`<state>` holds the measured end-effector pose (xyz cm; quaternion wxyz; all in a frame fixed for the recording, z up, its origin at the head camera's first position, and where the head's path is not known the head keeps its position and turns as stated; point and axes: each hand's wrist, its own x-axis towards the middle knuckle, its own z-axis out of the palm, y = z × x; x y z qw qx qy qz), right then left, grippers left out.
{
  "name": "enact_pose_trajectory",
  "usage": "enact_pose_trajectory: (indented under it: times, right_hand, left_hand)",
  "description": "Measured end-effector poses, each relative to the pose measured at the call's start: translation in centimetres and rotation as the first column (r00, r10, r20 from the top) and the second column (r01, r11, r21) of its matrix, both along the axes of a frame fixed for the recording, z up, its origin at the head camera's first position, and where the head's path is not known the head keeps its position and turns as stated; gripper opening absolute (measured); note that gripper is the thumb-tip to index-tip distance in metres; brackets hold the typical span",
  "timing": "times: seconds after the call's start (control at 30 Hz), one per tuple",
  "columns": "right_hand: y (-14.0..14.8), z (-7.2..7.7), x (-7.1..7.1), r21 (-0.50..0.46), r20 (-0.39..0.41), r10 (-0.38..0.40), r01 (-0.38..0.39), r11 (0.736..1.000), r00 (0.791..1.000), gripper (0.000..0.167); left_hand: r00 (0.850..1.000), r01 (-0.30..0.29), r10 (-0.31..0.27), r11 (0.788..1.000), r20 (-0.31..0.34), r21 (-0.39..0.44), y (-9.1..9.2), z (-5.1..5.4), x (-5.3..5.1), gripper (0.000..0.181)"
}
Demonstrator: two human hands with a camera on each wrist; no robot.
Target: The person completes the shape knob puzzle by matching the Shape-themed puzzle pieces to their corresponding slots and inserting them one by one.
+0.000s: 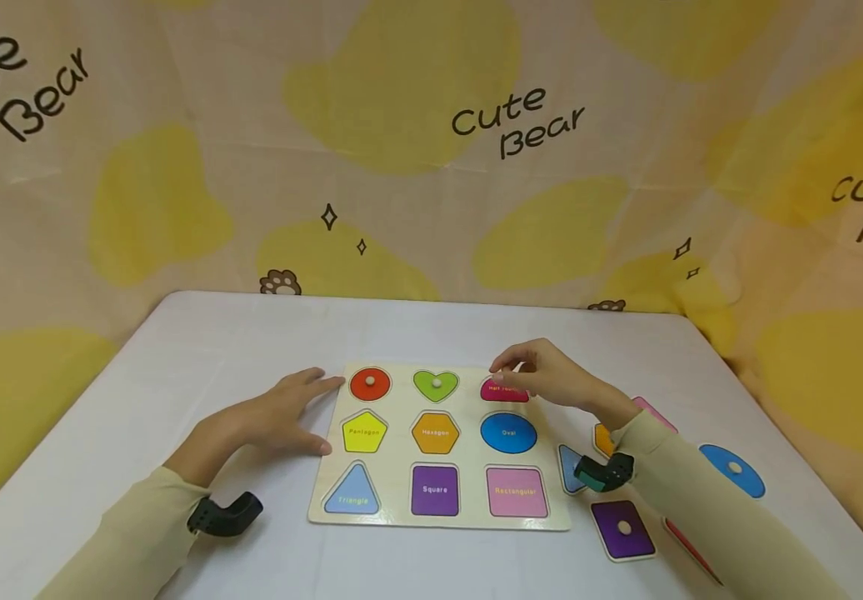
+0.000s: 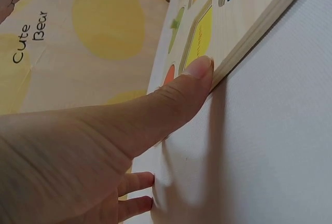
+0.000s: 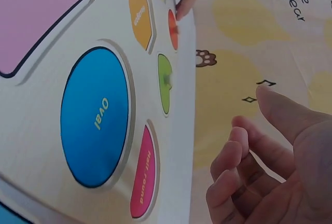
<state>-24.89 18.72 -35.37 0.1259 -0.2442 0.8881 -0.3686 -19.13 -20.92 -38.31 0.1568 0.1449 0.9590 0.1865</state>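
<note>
**Shape puzzle board (image 1: 399, 475) flat on a white table (image 1: 251, 333)**

The puzzle board lies in front of the person, between the two hands. In its top row a red circle (image 1: 379, 388) and a green heart (image 1: 426, 386) sit in place, each with a knob. Beside the heart is the pink half round slot (image 1: 505, 395). Below are the printed slots for pentagon (image 1: 364, 440), hexagon (image 1: 435, 442), oval (image 1: 509, 442), triangle (image 1: 352, 490), square (image 1: 435, 504) and rectangle (image 1: 516, 503).

The left hand (image 1: 274, 417) is spread at the board's left side, its thumb touching the edge by the pentagon; it grips nothing. The right hand (image 1: 555, 372) is over the half round slot, fingers loosely bent, gripping nothing.

To the right of the board lie loose pieces: a light-blue triangle piece (image 1: 570, 467), a purple square piece (image 1: 619, 542), a blue oval piece (image 1: 724, 462), and, partly hidden by the right arm, an orange piece (image 1: 602, 440), a pink piece (image 1: 655, 413) and a red piece (image 1: 692, 551).

Each wrist wears a black band. Behind the table hangs a yellow-patterned cloth (image 1: 401, 208) lettered "Cute Bear".
</note>
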Motion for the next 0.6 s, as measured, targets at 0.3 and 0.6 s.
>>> enact_pose_trajectory:
  times: [0.3,0.6]
  right_hand:
    - [3.5,0.4,1.5,0.021,0.016,-0.039,0.038,0.999,0.999,0.032]
    - [7.2,-0.2,2.4,0.054,0.059,-0.097,0.094,0.994,0.994,0.034]
  left_hand:
    - [1.0,-0.008,0.008,1.0,0.004,-0.013,0.1,0.2,0.0,0.1]
    - [1.0,-0.004,0.004,1.0,-0.005,-0.002,0.0,0.1,0.2,0.099]
